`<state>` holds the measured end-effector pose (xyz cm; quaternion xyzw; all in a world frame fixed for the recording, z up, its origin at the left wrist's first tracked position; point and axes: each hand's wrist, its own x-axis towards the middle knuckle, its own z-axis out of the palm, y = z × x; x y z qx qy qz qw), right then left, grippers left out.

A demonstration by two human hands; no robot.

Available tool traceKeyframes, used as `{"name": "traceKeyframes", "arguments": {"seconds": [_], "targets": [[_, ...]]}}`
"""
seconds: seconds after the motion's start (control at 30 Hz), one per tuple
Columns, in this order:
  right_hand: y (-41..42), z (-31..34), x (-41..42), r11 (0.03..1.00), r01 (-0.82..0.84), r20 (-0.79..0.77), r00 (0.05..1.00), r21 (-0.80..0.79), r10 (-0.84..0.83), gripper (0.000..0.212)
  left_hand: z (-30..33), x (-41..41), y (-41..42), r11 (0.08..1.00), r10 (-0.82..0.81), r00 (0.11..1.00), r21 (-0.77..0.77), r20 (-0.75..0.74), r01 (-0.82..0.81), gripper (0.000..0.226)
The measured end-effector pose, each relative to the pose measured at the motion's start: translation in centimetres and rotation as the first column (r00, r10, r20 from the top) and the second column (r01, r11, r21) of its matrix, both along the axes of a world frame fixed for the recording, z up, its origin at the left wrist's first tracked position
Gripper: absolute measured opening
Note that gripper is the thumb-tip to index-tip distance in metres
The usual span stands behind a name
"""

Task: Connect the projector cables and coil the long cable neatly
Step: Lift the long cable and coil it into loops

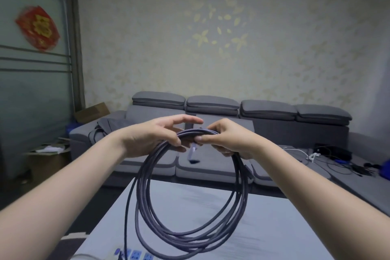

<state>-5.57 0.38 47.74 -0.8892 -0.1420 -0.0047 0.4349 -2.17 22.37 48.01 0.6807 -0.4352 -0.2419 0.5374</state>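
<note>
A long dark braided cable [190,236] hangs in several round loops above a white table [263,228]. My right hand [228,139] grips the top of the coil, thumb and fingers curled round the bundled strands. My left hand [152,137] holds the same bundle from the left, lower fingers under the strands and upper fingers stretched out over them. One strand [126,207] runs down from the coil's left side toward the table's near edge. A small light plug end [193,155] dangles just below my hands. The projector is out of sight.
A power strip with blue sockets [135,255] lies at the table's near edge. A grey sofa [268,112] stands behind the table, with loose cables and small devices [337,160] on its right section. Cardboard boxes [46,154] sit at the left by a glass door.
</note>
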Motion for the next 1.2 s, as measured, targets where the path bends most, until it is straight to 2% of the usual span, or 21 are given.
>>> {"name": "traceKeyframes", "arguments": {"seconds": [0.1, 0.33, 0.5, 0.57, 0.67, 0.77, 0.9, 0.97, 1.1, 1.2], "targets": [[-0.1, -0.2, 0.0, 0.998, -0.025, -0.011, 1.0, 0.052, 0.026, 0.018, -0.1, -0.4, -0.2, 0.999, 0.032, 0.988, 0.035, 0.153, -0.037, 0.056], [-0.1, -1.0, -0.1, 0.994, 0.014, -0.003, 1.0, 0.107, -0.014, 0.023, -1.1, -0.5, -1.8, 0.979, 0.187, 0.887, -0.007, 0.423, -0.203, 0.013], [0.2, -1.2, -0.5, 0.998, 0.042, 0.065, 0.997, 0.039, -0.044, 0.017, -1.9, -0.1, -1.8, 0.963, 0.268, 0.888, -0.085, 0.375, -0.254, 0.015], [0.4, -1.2, -0.5, 0.997, 0.075, 0.116, 0.99, 0.002, -0.075, 0.029, -1.9, -0.1, -1.8, 0.946, 0.308, 0.905, -0.191, 0.293, -0.261, 0.016], [1.2, -1.4, -0.4, 0.987, 0.132, 0.227, 0.968, -0.09, -0.109, 0.03, -1.7, -0.2, -2.1, 0.906, 0.363, 0.918, -0.29, 0.159, -0.307, 0.023], [1.9, -1.8, -0.2, 0.955, 0.21, 0.395, 0.912, -0.209, -0.114, 0.027, -1.4, -0.6, -2.8, 0.869, 0.449, 0.881, -0.304, 0.149, -0.391, 0.02], [2.3, -2.3, -0.4, 0.936, 0.284, 0.516, 0.845, -0.209, -0.141, 0.023, -1.3, -0.9, -3.3, 0.773, 0.568, 0.822, -0.373, 0.046, -0.514, 0.009], [2.4, -2.7, -0.4, 0.924, 0.316, 0.554, 0.819, -0.213, -0.153, 0.014, -1.4, -1.0, -3.5, 0.737, 0.614, 0.789, -0.368, 0.015, -0.567, 0.007], [2.6, -3.4, -0.5, 0.9, 0.382, 0.62, 0.764, -0.21, -0.179, 0.011, -1.7, -1.1, -3.9, 0.714, 0.661, 0.75, -0.33, 0.028, -0.617, 0.024], [2.9, -3.7, -0.6, 0.884, 0.417, 0.666, 0.724, -0.212, -0.182, 0.014, -1.7, -1.0, -4.0, 0.704, 0.689, 0.718, -0.329, 0.099, -0.63, 0.022]]}}
